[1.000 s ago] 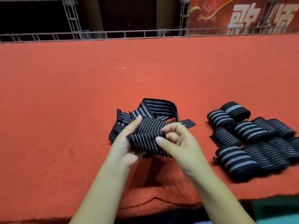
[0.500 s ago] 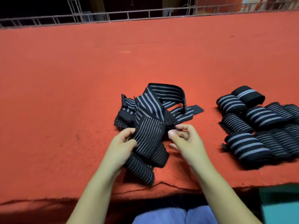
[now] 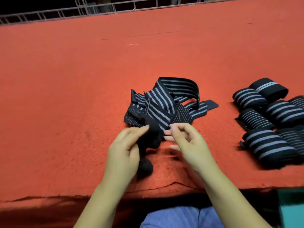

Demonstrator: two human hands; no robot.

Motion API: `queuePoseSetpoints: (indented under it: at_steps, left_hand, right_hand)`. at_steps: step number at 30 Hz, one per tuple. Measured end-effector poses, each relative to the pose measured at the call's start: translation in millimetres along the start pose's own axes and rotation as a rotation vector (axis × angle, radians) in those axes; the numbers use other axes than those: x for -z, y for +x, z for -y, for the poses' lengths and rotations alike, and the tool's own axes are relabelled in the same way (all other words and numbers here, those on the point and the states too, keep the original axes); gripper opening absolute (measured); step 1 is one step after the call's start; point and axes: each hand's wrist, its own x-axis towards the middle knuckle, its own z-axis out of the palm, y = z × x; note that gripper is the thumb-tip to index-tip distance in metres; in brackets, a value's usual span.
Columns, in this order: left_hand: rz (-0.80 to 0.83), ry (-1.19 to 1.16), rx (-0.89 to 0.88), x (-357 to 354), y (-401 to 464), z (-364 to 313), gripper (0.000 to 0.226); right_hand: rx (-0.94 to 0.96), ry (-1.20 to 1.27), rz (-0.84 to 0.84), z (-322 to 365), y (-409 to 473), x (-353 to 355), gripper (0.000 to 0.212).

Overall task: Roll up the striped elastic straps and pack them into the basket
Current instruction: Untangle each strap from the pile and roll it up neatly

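1. Rolled straps point(image 3: 269, 124) crowd the red worktop point(image 3: 65, 96) to your right.
2. Your left hand point(image 3: 125, 150) and right hand point(image 3: 187, 142) pinch the loose strap point(image 3: 158, 109) at the near edge.
3. Its tail now hangs lower, bunched, than half a second ago.

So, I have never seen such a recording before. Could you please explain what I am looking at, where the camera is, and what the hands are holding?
There is no machine here. A person wears one camera on the head, so the view looks forward and down at their own two bare hands. The surface is a table covered in red felt. In the middle lies a loose striped elastic strap, black with pale lines, all tangled. The left hand and the right hand each pinch its near end; that part is blurred. On the right lie the finished rolls, side by side. A teal object shows at the bottom right corner; whether it is the basket, I cannot tell.
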Motion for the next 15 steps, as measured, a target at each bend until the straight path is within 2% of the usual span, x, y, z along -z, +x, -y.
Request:
queuePoseSetpoints:
  at_steps: [2, 3, 7, 11, 15]
  left_hand:
    - [0.032, 0.103, -0.142, -4, -1, -7, 0.067]
    - [0.065, 0.141, -0.182, -8, -2, -8, 0.066]
    - [0.189, 0.243, -0.225, -24, -8, -7, 0.063]
    - [0.285, 0.203, -0.233, -25, -10, -10, 0.063]
    - [0.303, 0.049, -0.19, -19, -9, -13, 0.04]
  right_hand:
    - [-0.022, 0.119, 0.066, 7, -3, 2, 0.039]
    - [-0.017, 0.16, 0.079, 11, -4, 2, 0.04]
    - [0.063, 0.135, 0.036, 10, -4, 4, 0.025]
    - [0.015, 0.278, -0.063, 7, -2, 10, 0.017]
    - [0.037, 0.29, -0.091, 12, 4, 19, 0.015]
